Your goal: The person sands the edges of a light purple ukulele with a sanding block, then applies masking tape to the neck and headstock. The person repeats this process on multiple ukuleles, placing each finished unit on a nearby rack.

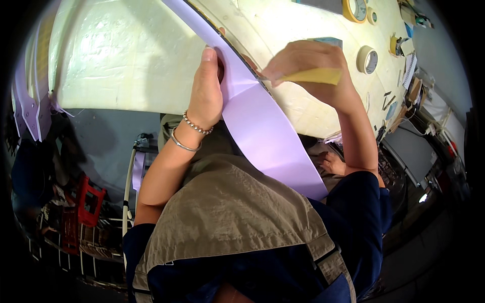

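Note:
A long lilac sheet strip [270, 123] runs slantwise from the top of the view down to my lap, with a dark line along its right edge. My left hand [208, 88] grips it around the edge, thumb on the near face and some fingers hidden behind. A beaded bracelet and a metal bangle circle that wrist. My right hand [310, 63] is closed, slightly blurred, at the strip's right edge. From it shows a flat yellow piece [316, 76], and a thin tip at the fingers meets the edge. The tip's kind is unclear.
The pale worktable [116, 60] carries a roll of tape [367, 59], a larger yellow roll [355, 9] and assorted tools at the right. More lilac pieces [33, 111] hang at the left. A red crate [90, 200] stands low left. Bare skin with digits [333, 164] shows below the table.

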The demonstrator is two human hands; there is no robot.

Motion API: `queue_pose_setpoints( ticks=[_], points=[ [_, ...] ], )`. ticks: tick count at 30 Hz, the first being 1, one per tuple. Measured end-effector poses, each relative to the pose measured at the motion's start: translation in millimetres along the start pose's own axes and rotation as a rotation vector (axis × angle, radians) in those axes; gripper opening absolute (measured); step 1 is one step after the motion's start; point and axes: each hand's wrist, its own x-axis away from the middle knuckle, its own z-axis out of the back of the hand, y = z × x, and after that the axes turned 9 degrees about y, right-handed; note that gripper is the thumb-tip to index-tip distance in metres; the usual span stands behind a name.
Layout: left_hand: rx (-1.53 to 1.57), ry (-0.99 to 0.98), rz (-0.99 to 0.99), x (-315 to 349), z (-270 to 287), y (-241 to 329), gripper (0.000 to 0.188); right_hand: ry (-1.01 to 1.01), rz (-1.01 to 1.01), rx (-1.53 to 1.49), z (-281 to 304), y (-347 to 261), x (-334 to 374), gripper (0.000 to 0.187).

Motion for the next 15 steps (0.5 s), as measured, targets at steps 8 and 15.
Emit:
queue_pose_setpoints(
  ticks=[8, 15],
  points=[
    [0.108, -0.007, -0.005, -3, 4, -4, 0.070, -0.034, -0.092, -0.079, 3, -2, 2, 0.011],
    [-0.091, -0.158, 0.003, 0, 3, 15, 0.092, 0.418, -0.290, -0.483, -3, 12, -40, 0.011]
  ],
)
